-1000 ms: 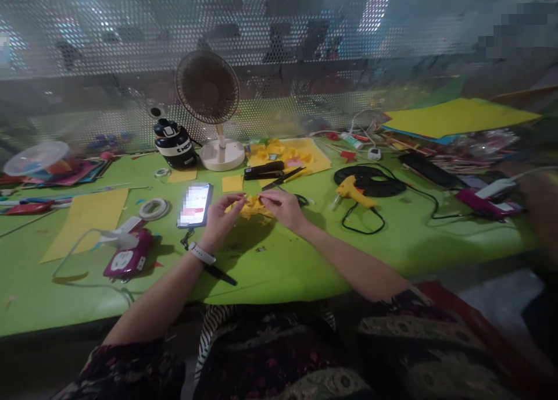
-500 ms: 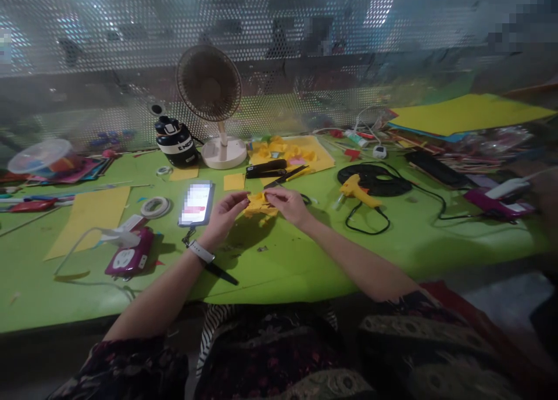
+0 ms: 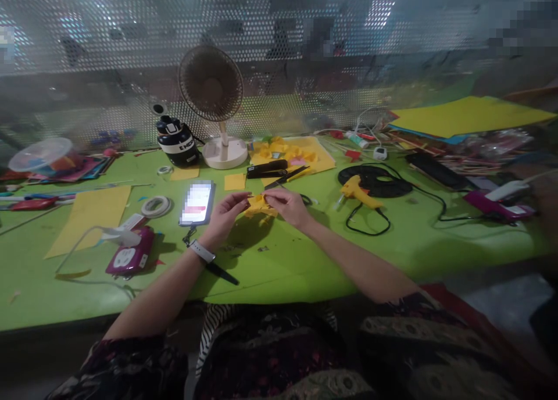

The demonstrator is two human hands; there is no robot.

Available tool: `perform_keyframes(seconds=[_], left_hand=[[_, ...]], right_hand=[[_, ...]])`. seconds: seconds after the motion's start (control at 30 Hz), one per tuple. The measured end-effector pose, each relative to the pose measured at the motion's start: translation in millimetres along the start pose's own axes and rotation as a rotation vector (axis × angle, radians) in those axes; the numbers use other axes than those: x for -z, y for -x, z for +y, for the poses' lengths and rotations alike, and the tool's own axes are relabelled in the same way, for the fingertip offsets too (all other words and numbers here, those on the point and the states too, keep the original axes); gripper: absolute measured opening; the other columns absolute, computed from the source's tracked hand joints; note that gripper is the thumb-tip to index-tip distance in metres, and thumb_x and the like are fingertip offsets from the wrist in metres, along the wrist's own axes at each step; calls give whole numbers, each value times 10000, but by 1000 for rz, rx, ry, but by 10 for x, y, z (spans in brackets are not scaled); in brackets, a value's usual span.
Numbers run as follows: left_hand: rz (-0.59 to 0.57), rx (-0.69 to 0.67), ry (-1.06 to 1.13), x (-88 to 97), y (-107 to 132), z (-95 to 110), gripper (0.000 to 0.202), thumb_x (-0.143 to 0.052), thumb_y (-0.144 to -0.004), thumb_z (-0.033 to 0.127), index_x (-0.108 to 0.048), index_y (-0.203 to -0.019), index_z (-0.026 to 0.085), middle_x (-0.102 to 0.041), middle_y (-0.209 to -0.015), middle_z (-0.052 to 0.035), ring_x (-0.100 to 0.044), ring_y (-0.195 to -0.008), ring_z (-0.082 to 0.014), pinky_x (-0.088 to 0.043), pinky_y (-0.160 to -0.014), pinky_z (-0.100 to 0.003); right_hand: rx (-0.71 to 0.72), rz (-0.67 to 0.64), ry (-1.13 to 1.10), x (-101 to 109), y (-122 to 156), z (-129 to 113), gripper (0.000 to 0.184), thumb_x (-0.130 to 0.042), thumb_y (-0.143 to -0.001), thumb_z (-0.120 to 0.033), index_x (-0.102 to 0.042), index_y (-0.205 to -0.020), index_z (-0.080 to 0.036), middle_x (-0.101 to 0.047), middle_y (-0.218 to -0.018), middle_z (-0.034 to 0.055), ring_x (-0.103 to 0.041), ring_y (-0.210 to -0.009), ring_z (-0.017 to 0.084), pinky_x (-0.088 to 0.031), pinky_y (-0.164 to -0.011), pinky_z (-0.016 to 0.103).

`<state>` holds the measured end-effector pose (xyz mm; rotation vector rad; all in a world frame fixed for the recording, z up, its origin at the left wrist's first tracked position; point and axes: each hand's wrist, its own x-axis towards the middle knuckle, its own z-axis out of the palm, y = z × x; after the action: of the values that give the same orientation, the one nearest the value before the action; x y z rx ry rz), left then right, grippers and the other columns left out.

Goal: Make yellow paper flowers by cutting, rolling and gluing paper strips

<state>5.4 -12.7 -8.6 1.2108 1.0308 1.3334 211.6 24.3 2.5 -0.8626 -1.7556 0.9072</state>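
Between my two hands, above the green table, is a small yellow paper piece with folded, uneven edges. My left hand pinches its left side between thumb and fingers. On the opposite side my right hand grips the upper right edge, fingertips pressed together. The fingers cover part of the paper, so its full shape is hidden. Just beyond the hands lie a black stapler and a dark-bladed tool with a yellow part. A lit phone rests left of my left hand.
A yellow glue gun with a looped black cord lies to the right. Behind stand a fan and a black bottle. Yellow paper pieces lie at the back. A tape roll and purple power strip are left.
Both hands keep hold of the yellow paper in nearly the same place. The right fingers have shifted very slightly; the view has moved a touch.
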Motion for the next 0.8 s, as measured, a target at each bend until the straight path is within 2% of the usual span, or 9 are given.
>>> perform_keyframes(seconds=[0.3, 0.47, 0.53, 0.63, 0.8], left_hand=[[-110, 6, -75, -55, 53, 29, 320, -697, -823, 229, -690, -1143, 209, -719, -1128, -92, -685, -988, -184, -557, -912, -377], [-84, -80, -196, -116, 98, 53, 310, -676, -827, 223, -718, -1133, 200, -745, -1102, -93, -695, -979, -201, -554, -941, -439], [-48, -65, -211, -114, 94, 55, 296, -684, -825, 240, -736, -1114, 200, -757, -1073, -89, -703, -960, -208, -563, -928, -446], [4, 14, -166, -88, 68, 57, 269, -716, -813, 278, -756, -1066, 194, -770, -1018, -82, -715, -928, -216, -575, -904, -439], [30, 96, -25, -26, 17, 14, 296, -758, -790, 319, -752, -1055, 188, -768, -1020, -85, -726, -910, -208, -579, -913, -424]], right_hand=[[165, -26, 141, -22, 45, -67, 220, -613, -912, -296, -795, -1024, -245, -756, -1097, 74, -696, -1009, 209, -566, -916, 388], [230, -42, 167, -77, 86, -113, 234, -591, -919, -297, -788, -1028, -231, -760, -1082, 82, -697, -1009, 213, -563, -934, 399], [186, -40, 138, -70, 88, -133, 258, -592, -912, -304, -771, -1071, -212, -746, -1113, 95, -691, -1017, 218, -582, -890, 380], [33, 8, 69, -16, 60, -140, 311, -550, -913, -284, -735, -1147, -195, -715, -1183, 101, -689, -998, 213, -600, -822, 351], [-198, -10, -138, 50, -10, -120, 292, -528, -867, -203, -746, -1060, -184, -744, -1061, 61, -707, -852, 161, -601, -788, 308]])
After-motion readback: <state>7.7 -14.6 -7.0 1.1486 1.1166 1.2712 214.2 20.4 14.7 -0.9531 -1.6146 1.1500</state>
